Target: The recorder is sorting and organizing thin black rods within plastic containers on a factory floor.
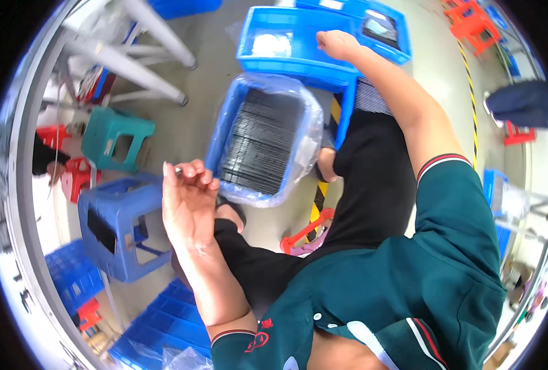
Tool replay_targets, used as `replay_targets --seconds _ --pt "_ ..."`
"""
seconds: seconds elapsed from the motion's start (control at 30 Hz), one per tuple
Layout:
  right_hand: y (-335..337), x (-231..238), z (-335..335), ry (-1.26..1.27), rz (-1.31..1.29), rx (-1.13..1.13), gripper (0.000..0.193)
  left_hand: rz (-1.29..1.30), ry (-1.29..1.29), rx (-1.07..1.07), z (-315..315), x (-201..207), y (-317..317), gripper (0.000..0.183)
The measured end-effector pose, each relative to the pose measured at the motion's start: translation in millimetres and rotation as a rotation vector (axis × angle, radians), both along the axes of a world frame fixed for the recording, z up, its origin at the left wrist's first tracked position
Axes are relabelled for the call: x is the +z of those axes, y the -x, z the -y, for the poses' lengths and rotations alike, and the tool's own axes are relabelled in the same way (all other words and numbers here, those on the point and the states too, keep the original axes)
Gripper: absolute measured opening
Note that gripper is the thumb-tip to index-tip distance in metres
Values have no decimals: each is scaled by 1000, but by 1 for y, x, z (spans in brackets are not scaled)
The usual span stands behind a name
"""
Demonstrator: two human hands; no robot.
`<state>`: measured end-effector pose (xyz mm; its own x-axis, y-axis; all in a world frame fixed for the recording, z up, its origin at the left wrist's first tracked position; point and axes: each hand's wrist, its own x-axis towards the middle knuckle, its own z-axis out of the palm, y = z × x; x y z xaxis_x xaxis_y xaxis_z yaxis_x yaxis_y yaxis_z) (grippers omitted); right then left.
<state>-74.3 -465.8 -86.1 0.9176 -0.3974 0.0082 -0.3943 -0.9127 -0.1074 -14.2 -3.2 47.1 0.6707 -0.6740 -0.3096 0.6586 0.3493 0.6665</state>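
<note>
Black strips [261, 139], more than I can count, fill one tub [223, 117]; left hand [189, 203] loose, empty; I can't tell if right hand [338, 45], over one bin [280, 65], grips anything.

Loose plastic film [311, 123] edges the bin [227, 123], open above.

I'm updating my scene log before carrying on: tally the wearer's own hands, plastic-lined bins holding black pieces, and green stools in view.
Wearer's hands: 2 (left hand, right hand)
Plastic-lined bin holding black pieces: 1
Green stool: 1
Total: 4, not counting individual black pieces
</note>
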Motion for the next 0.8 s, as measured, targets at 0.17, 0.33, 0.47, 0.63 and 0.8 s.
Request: replay_targets --seconds 0.17,0.33,0.47,0.63,0.8 --pt "128 -25 28 -67 -71 -288 18 -25 -63 -64 17 -13 6 29" --pt "278 -112 25 -223 -362 -703 22 -40 -206 -114 31 -41 5 30" --pt "327 -158 -7 -248 -540 -747 26 -56 -388 -102 40 -65 1 30" --pt "316 -200 -45 -184 -419 -678 29 -68 -603 -87 45 -88 -10 31" --pt "299 -231 -44 -30 -357 -668 36 -83 -714 -67 42 -105 -18 31"
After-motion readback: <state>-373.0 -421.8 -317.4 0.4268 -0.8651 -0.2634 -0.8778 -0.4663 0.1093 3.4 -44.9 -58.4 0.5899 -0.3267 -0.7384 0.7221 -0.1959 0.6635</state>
